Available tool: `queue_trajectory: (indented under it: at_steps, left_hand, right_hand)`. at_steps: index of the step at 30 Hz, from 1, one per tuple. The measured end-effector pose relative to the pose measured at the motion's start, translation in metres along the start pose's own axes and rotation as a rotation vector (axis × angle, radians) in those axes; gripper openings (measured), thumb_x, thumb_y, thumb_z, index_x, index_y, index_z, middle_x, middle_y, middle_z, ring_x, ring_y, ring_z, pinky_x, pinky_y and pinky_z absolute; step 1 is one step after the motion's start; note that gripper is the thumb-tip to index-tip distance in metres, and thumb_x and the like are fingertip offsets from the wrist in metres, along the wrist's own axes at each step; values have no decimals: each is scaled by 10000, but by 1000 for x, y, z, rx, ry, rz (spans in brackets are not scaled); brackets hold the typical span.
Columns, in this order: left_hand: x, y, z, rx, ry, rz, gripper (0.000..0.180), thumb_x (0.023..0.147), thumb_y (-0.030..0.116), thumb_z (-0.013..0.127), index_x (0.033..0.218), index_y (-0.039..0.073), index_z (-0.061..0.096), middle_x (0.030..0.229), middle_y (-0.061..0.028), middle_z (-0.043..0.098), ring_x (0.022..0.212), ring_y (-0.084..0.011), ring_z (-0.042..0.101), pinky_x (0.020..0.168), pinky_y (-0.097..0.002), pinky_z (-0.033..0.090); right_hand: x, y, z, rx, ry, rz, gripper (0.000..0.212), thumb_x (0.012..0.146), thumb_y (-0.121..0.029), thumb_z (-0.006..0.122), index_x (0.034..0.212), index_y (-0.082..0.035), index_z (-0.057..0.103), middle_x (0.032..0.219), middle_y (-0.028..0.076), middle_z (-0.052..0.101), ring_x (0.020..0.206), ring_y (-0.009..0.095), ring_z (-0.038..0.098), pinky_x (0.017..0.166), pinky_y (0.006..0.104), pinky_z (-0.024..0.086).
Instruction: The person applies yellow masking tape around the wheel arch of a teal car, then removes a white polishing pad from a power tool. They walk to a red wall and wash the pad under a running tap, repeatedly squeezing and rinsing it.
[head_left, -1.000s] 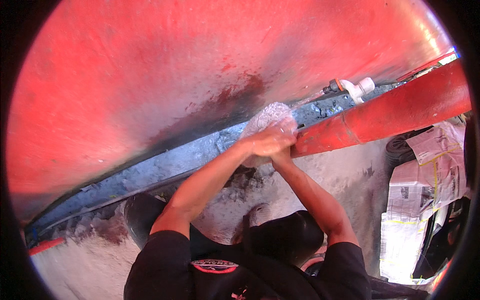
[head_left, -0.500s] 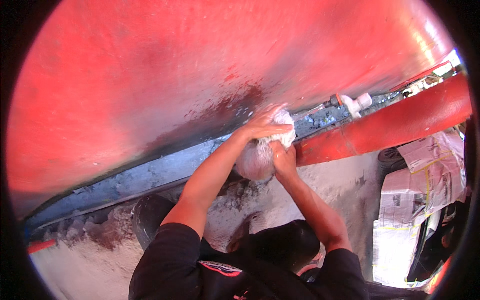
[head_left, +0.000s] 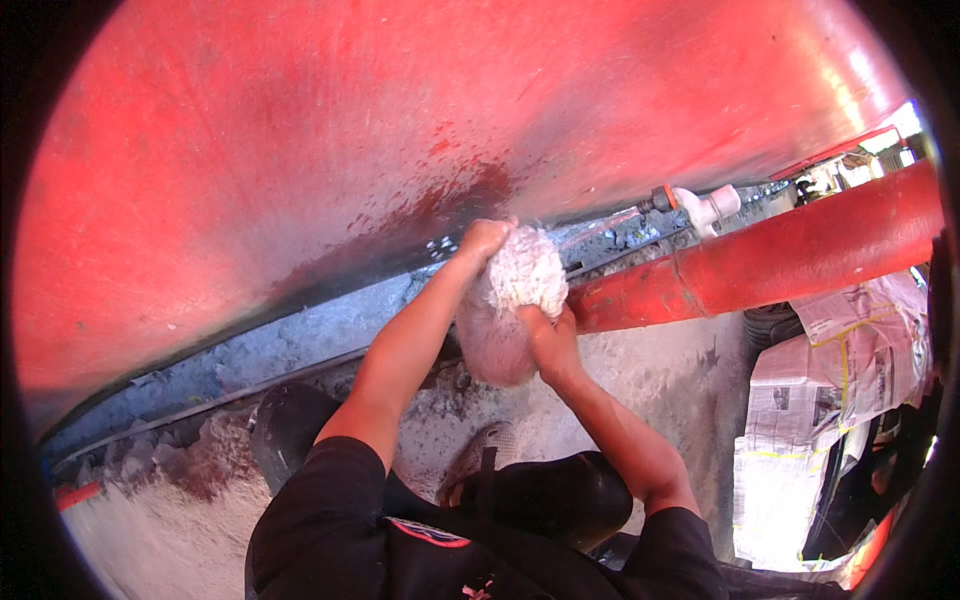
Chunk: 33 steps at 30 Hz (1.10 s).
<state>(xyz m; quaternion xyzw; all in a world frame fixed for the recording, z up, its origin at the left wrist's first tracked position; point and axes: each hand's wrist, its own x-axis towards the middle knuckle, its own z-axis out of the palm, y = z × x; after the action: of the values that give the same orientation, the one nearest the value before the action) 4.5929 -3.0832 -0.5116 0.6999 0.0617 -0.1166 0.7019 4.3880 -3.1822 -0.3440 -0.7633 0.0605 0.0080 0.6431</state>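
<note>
Nearest on my feed: dark sleeves (head_left: 320, 510), two bare forearms (head_left: 400, 350) angled inward. Right hand (head_left: 552, 342): thumb uppermost, closed on the right edge of a shaggy pale clump (head_left: 528, 275). Left hand (head_left: 487, 240): curled over its upper left edge, fingertips hidden from me. Clump: between both hands. Widest gap I see: between the forearms, over pale ground (head_left: 680, 390). Edges: red pipe (head_left: 780, 240) just beside the right hand; bluish channel (head_left: 330, 310); white tap (head_left: 712, 208), thin stream toward the clump; farthest, curved red wall (head_left: 350, 130).
</note>
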Motion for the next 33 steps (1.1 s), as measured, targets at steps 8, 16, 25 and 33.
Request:
queue_trajectory:
  at_steps: [8, 16, 25, 33]
  left_hand:
    - [-60, 59, 60, 113, -294, 657, 442, 1007, 322, 328, 1297, 96, 575, 1402, -147, 514, 1327, -314, 444, 1130, -417, 305]
    - [-101, 90, 38, 464, -364, 591, 599, 993, 471, 408, 1457, 91, 417, 1496, -168, 396, 1421, -342, 303, 1171, -435, 237]
    - [-96, 100, 9, 403, -675, 479, 1051, 763, 586, 735, 1521, 34, 260, 1525, -233, 322, 1416, -368, 311, 1173, -403, 253]
    - [-109, 97, 26, 364, -202, 477, 752, 745, 635, 699, 1139, -4, 675, 1168, -257, 643, 1157, -392, 587, 1009, -434, 438]
  right_hand:
    - [-5, 6, -37, 11, 196, 6, 408, 829, -99, 624, 1220, 17, 603, 1131, 78, 659, 1010, 191, 616, 876, 321, 488]
    - [8, 13, -33, 93, 199, 55, 376, 817, -84, 610, 1179, 16, 609, 1091, 74, 649, 963, 188, 613, 834, 323, 491]
    - [8, -3, -27, 296, 196, 190, 401, 772, -63, 597, 1168, 6, 601, 1080, 86, 632, 954, 194, 613, 809, 328, 505]
    - [11, 5, -30, 343, 200, 244, 333, 764, -49, 590, 1087, 28, 616, 999, 87, 642, 860, 204, 634, 754, 347, 522]
